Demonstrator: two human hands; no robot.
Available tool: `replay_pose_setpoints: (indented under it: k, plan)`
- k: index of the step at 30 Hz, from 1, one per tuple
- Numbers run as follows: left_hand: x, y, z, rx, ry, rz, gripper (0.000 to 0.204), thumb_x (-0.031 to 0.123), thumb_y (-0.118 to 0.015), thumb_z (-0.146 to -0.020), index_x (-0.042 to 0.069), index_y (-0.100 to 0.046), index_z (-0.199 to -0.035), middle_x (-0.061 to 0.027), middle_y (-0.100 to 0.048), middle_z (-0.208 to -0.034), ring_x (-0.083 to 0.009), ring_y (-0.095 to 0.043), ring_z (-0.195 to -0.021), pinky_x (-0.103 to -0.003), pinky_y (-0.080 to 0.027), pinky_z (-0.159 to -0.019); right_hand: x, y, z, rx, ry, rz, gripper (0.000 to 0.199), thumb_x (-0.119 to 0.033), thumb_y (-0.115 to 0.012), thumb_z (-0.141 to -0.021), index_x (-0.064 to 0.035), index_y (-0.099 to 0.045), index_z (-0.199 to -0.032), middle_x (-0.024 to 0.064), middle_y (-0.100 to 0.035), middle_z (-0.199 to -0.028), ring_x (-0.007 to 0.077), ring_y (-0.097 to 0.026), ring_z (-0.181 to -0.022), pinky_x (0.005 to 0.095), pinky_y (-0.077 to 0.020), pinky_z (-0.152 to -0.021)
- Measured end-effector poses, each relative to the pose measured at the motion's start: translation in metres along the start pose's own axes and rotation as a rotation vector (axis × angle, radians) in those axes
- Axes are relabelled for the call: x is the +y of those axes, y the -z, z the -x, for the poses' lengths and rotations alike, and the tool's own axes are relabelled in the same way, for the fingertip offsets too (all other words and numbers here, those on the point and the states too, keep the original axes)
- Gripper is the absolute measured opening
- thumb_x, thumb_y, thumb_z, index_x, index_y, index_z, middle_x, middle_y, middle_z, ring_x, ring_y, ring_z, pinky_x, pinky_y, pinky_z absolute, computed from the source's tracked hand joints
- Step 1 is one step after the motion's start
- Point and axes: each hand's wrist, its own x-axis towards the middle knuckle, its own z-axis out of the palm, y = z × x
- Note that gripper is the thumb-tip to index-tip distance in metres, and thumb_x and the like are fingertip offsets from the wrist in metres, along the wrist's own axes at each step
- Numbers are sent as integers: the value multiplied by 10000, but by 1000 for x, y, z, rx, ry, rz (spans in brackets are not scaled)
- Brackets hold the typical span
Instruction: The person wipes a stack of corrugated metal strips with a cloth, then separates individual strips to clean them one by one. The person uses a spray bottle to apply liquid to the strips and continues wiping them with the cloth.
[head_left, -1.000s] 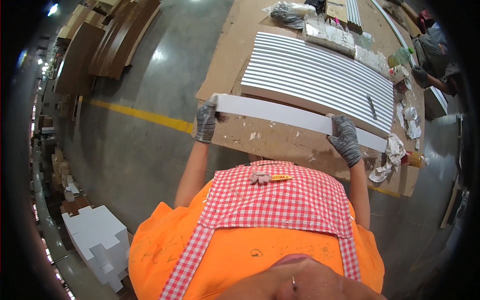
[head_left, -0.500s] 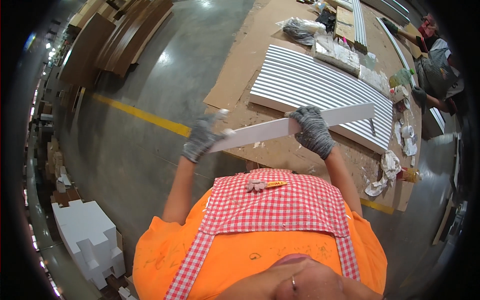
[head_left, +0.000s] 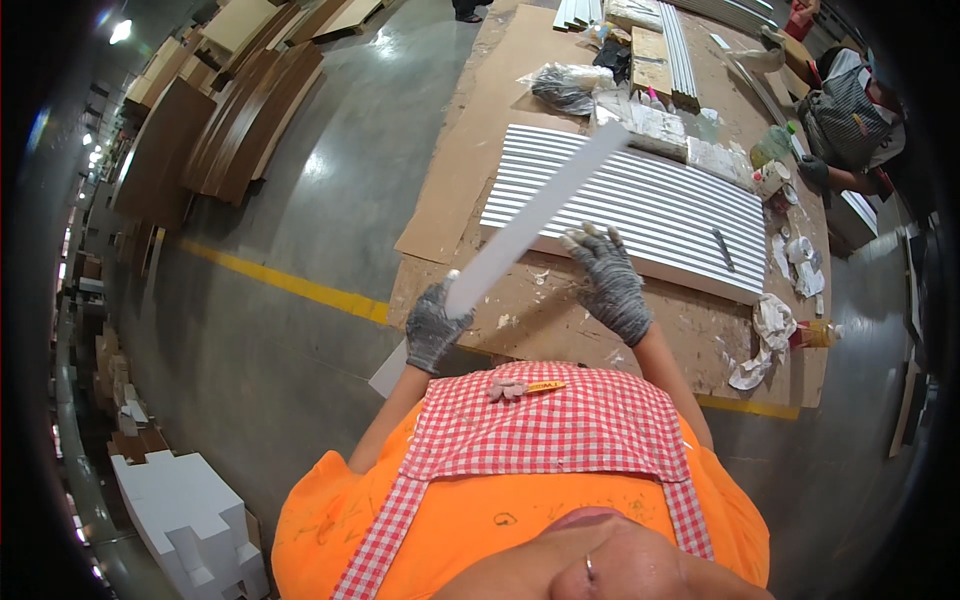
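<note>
- The left hand (head_left: 432, 328), in a grey knit glove, is clenched round the near end of a long white strip (head_left: 535, 215), gripping it just above the worktop's front edge.
- The white strip slants up and away to the right from that grip, its far end blurred and raised over the ribbed white panel (head_left: 650, 205); it does not lie flat on anything.
- The right hand (head_left: 607, 280), gloved the same way, is released: fingers spread, palm turned toward the strip, just beside it but not touching it (a narrow gap shows between them).
- The ribbed white panel lies flat on the worktop (head_left: 560, 310), which is covered in brown cardboard smeared with pale blotches; a small dark tool (head_left: 722, 248) rests on the panel's right part.
- Crumpled white rags (head_left: 765, 335) lie near the worktop's right corner, well apart from both hands.
- At the far end sit a clear bag of dark stuff (head_left: 562, 88) and a stack of pale slats (head_left: 678, 60).
- Another person (head_left: 850, 105) in a striped top works at the right side, with one dark-gloved hand near the worktop's edge.
- The wearer has an orange shirt and a red-checked apron (head_left: 560, 435).
- On the grey floor, a yellow line (head_left: 290, 285) runs past the worktop, with brown boards (head_left: 240, 120) stacked to the left.
</note>
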Motion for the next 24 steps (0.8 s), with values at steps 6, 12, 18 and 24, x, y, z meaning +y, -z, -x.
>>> replay_pose_setpoints:
  k: [6,12,18,24]
  plan:
    - [-37,-15,-48,157,228,32,672,279,-754,-676,73,-502,-1264,-172,-586,-1151,-318,-574,-1030,-401,-464,-873,21,-16,68,136,-136,-113,597,-156,-722,-716,-122,-515,-1275,98,-546,-1248,247,-464,-1212,418,-228,-1117]
    - [-60,-37,-104,163,393,-90,661,312,-780,-635,89,-545,-1211,-158,-556,-1111,-327,-546,-1036,-410,-457,-885,32,-37,118,193,-288,-210,552,-152,-718,-714,-98,-547,-1237,126,-572,-1193,271,-485,-1174,415,-246,-1106]
    - [-80,-63,-131,151,433,-216,651,417,-774,-599,120,-608,-1154,-147,-541,-1081,-317,-541,-1027,-403,-454,-883,38,-30,138,288,-395,-219,527,-137,-710,-730,-87,-550,-1229,111,-576,-1206,289,-500,-1149,407,-274,-1088]
    - [-89,-75,-137,133,474,-258,670,483,-752,-615,129,-604,-1163,-141,-550,-1072,-314,-549,-1020,-417,-446,-884,118,-24,202,613,-730,201,560,-163,-729,-719,-57,-540,-1235,151,-570,-1196,299,-516,-1122,421,-347,-1027]
